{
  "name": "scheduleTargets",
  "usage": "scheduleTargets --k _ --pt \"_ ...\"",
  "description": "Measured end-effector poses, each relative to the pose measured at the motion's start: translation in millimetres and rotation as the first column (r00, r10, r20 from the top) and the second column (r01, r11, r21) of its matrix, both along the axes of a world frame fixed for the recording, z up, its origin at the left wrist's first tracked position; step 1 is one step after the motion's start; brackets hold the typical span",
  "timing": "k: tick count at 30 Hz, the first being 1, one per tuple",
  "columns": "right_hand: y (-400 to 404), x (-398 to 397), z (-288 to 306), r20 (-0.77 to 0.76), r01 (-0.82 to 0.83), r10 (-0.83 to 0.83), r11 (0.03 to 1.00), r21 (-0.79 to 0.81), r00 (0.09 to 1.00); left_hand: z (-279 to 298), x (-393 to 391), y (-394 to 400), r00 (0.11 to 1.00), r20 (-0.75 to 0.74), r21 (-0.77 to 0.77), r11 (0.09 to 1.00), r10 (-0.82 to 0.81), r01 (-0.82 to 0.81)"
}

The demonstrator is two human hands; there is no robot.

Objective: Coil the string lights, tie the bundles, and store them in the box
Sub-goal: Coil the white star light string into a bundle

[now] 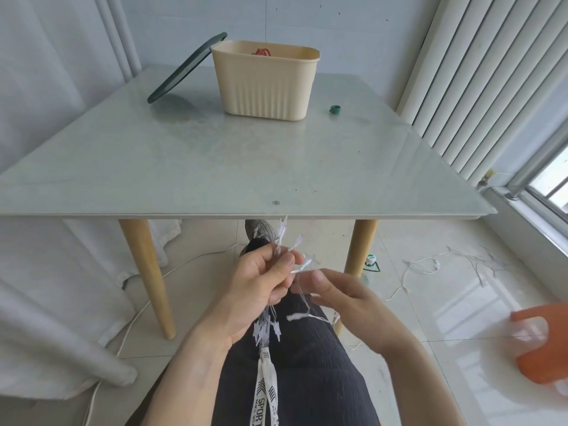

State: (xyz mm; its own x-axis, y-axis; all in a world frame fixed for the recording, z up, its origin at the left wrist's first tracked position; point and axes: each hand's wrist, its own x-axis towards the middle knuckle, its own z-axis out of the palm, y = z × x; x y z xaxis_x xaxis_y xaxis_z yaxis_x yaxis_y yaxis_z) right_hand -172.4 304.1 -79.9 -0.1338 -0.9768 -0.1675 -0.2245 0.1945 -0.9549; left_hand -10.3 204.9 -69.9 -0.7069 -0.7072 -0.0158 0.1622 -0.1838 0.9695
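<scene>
My left hand (pixel 258 281) grips a bunch of clear string lights (pixel 289 247) below the table's front edge, over my lap. Small white bulbs stick up past its fingertips and more hang under the palm. My right hand (pixel 335 295) sits just to the right, its thumb and fingers pinching a thin strand that runs down from the bunch. The rest of the string lights (pixel 436 265) trails across the floor to the right. A cream ribbed box (pixel 266 84) stands open at the back of the table, with something red (pixel 262 52) inside.
A dark green lid (pixel 184 69) leans against the box's left side. A small green roll (pixel 335 109) lies on the glass table (pixel 215 161) right of the box. An orange container (pixel 541 348) stands on the floor at right. A white cable (pixel 135 318) runs over the floor at left.
</scene>
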Motion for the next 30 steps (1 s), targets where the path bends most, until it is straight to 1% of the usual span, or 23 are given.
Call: scheduleTargets --k 2,4,6,8,10,13,15,18,21,26,28,30 --pt "-3.6 13.9 5.9 0.117 0.047 -0.032 0.991 -0.127 0.993 -1.1 -0.7 2.3 1.0 -0.012 -0.018 1.0 0.024 -0.024" --pt "-7.4 23.0 8.7 0.168 0.161 -0.125 0.962 -0.22 0.978 -2.0 -1.3 4.5 0.996 -0.06 0.017 0.998 0.06 -0.059" --pt "-10.5 28.1 10.2 0.223 0.292 -0.235 0.918 -0.27 0.946 -2.8 -2.6 6.9 0.989 -0.102 0.073 0.992 0.108 -0.101" --pt "-12.8 30.2 12.2 0.27 0.399 -0.33 0.878 -0.264 0.904 -3.8 -4.9 9.6 0.981 -0.098 0.088 0.983 0.167 -0.158" --pt "-14.7 34.2 14.4 0.273 0.457 -0.39 0.853 -0.253 0.879 -5.7 -7.3 11.6 0.973 -0.069 0.061 0.974 0.222 -0.218" --pt "-15.9 44.6 18.7 0.279 0.519 -0.456 0.824 -0.225 0.845 -7.9 -10.5 12.4 0.954 0.026 -0.076 0.952 0.299 -0.296" --pt "-17.4 50.1 18.1 0.281 0.564 -0.504 0.802 -0.199 0.816 -8.2 -11.2 12.7 0.95 0.06 -0.138 0.945 0.307 -0.297" --pt "-20.8 53.7 13.7 0.279 0.647 -0.593 0.74 -0.181 0.756 -9.7 -12.0 13.7 0.96 0.074 -0.156 0.953 0.272 -0.258" --pt "-22.7 55.9 11.0 0.199 0.65 -0.619 0.724 -0.232 0.76 -11.7 -11.5 15.2 0.953 0.1 -0.217 0.941 0.284 -0.258" --pt "-18.9 57.9 8.1 0.028 0.573 -0.594 0.76 -0.307 0.804 -12.4 -9.6 13.2 0.927 0.152 -0.352 0.895 0.344 -0.274" --pt "-18.1 60.1 7.9 0.016 0.513 -0.536 0.798 -0.317 0.844 -11.1 -9.6 13.7 0.923 0.161 -0.358 0.892 0.35 -0.276" --pt "-16.7 62.8 6.1 0.047 0.447 -0.457 0.836 -0.32 0.888 -11.4 -10.0 14.3 0.929 0.156 -0.296 0.913 0.336 -0.281"
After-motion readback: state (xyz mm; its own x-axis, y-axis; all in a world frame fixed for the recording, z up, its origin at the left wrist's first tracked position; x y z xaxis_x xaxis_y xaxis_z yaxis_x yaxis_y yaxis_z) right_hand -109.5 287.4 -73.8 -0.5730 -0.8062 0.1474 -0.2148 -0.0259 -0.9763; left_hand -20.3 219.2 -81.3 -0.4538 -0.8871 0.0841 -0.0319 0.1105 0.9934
